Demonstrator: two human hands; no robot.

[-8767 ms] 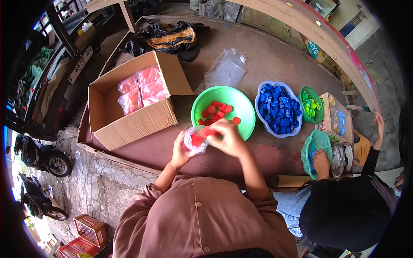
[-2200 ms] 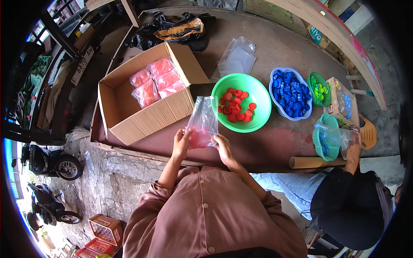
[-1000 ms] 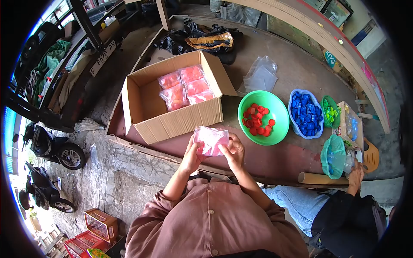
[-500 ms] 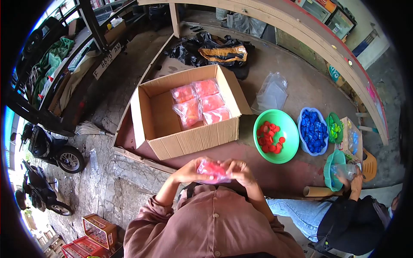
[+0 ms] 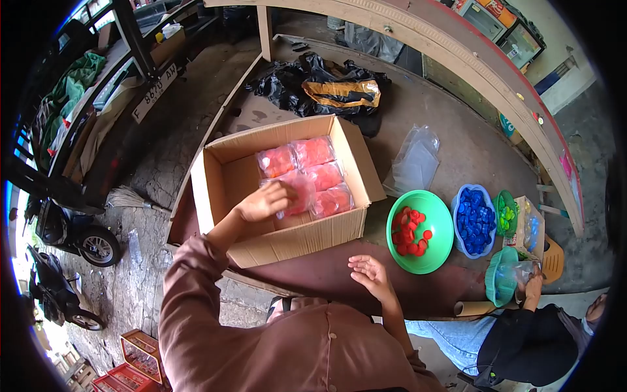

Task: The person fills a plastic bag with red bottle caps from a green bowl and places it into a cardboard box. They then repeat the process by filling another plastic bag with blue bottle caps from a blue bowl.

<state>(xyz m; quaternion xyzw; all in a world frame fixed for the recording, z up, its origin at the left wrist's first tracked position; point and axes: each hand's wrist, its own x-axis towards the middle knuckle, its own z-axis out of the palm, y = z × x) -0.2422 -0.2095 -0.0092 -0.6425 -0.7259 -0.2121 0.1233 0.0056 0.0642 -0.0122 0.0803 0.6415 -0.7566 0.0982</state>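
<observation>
Inside the open cardboard box, several clear packets of red pieces lie on the right side. My left hand reaches over the box's near wall and rests at a packet in the near left of the group, with its fingers bent over it. Off to the right, my right hand hangs in front of the box over the table's near edge, fingers apart and nothing in them. Red pieces lie in the green bowl right of the box.
A blue basin, a small green basket and a teal basin stand at the right, where a co-worker's hand holds a clear bag. Clear bags and black plastic lie behind. A wooden beam crosses above.
My hands have parted. The red packet they held together is no longer between them; my left hand has moved forward into the box, and my right hand has opened.
</observation>
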